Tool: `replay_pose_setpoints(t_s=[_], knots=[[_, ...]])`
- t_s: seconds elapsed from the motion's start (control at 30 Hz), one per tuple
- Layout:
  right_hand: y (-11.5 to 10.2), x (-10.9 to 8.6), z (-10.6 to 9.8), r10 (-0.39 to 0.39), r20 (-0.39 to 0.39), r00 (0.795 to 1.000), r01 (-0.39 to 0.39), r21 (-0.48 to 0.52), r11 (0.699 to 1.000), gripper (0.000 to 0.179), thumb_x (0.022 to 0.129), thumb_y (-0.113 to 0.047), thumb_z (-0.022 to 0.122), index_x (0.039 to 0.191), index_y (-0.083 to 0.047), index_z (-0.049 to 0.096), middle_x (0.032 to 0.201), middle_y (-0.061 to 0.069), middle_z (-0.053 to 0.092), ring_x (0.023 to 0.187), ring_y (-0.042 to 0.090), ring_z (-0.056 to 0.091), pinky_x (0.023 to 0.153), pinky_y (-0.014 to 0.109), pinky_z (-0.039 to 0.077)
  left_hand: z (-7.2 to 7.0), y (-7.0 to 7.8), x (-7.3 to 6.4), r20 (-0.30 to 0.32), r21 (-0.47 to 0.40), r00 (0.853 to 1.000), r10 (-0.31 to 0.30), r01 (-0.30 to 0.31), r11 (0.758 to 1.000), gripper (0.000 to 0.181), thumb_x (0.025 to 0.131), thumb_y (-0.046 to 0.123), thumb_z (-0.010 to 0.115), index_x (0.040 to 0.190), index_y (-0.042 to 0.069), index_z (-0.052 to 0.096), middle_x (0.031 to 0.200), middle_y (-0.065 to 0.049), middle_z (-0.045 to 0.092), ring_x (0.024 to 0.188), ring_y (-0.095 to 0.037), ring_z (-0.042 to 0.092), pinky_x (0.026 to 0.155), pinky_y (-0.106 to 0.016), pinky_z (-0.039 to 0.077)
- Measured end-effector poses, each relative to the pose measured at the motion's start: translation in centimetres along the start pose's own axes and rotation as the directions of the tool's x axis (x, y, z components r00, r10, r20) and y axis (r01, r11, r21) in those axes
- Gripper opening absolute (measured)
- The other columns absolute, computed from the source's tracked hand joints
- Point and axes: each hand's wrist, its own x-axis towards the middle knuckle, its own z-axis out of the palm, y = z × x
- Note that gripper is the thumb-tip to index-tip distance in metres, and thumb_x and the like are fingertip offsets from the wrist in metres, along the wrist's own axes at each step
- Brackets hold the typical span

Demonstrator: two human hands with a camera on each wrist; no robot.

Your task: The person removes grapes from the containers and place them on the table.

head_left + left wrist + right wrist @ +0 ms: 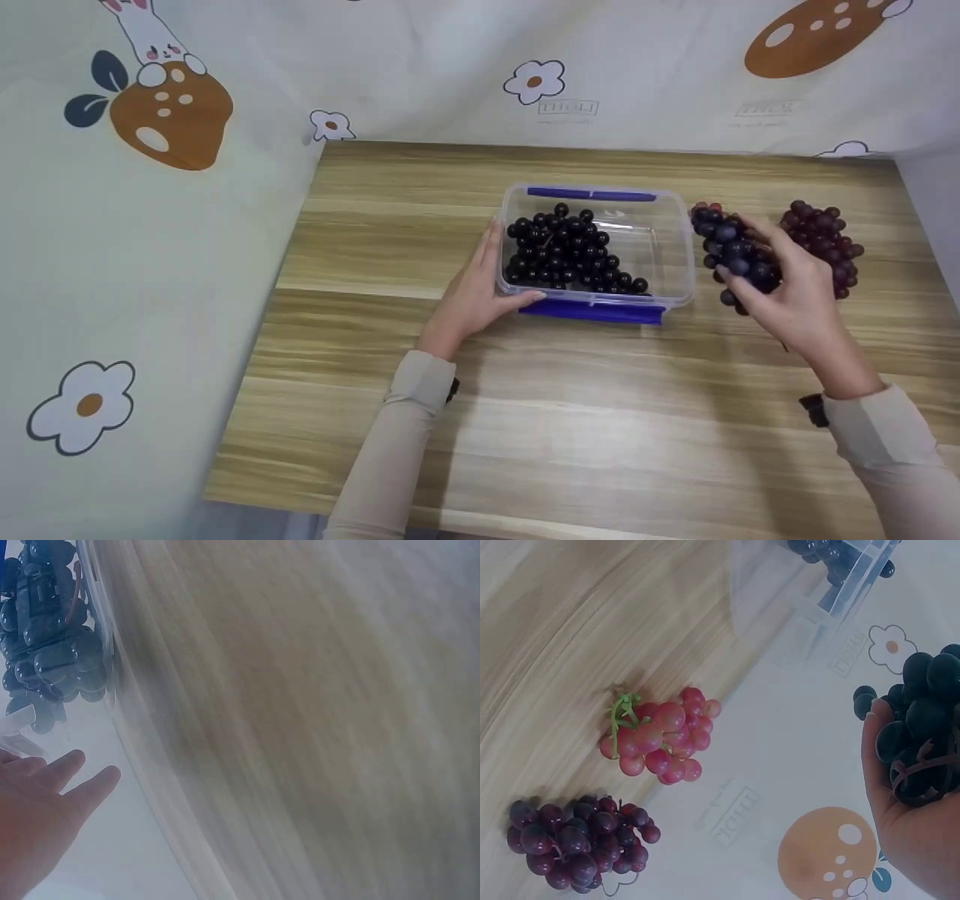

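Just right of the clear box [687,251], dark grapes [735,251] are gripped in the right hand [799,296]. The left hand [474,296], fingers straight and thumb spread, touches the box's left end. Pink grapes [660,736] and purple grapes [577,841] lie nearby on the bench [592,420].

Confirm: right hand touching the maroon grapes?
Apart. They overlap in the head view, but the right wrist view shows backdrop between the right hand, holding black grapes, and the maroon grapes.
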Motion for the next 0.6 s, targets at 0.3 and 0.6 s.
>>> replay_pose_setpoints(t_s=[0.3, 0.6], knots=[[0.6, -1.0, -0.2, 0.022, -0.006, 1.000, -0.022, 0.004, 1.000, 0.069, 0.084, 0.008, 0.079, 0.148, -0.008, 0.061, 0.136, 0.025, 0.069, 0.119, 0.026, 0.066, 0.093, 0.000, 0.038, 0.0, 0.0, 0.0, 0.001, 0.023, 1.000, 0.012, -0.012, 1.000, 0.130, 0.086, 0.078, 0.069, 0.170, 0.017, -0.009, 0.178, -0.015, 0.003, 0.159, -0.040, 0.023, 0.130, -0.052, 0.025], [1.3, -1.9, -0.6, 0.029, -0.030, 0.999, -0.028, 0.016, 0.999, 0.070, 0.081, 0.010, 0.079, 0.147, -0.008, 0.062, 0.131, 0.028, 0.070, 0.116, -0.020, 0.049, 0.094, 0.000, 0.039, 0.0, 0.0, 0.1, 0.009, 0.034, 1.000, 0.000, -0.001, 0.999, 0.129, 0.086, 0.078, 0.068, 0.170, 0.017, -0.009, 0.178, -0.015, 0.003, 0.160, -0.040, 0.021, 0.130, -0.053, 0.024]])
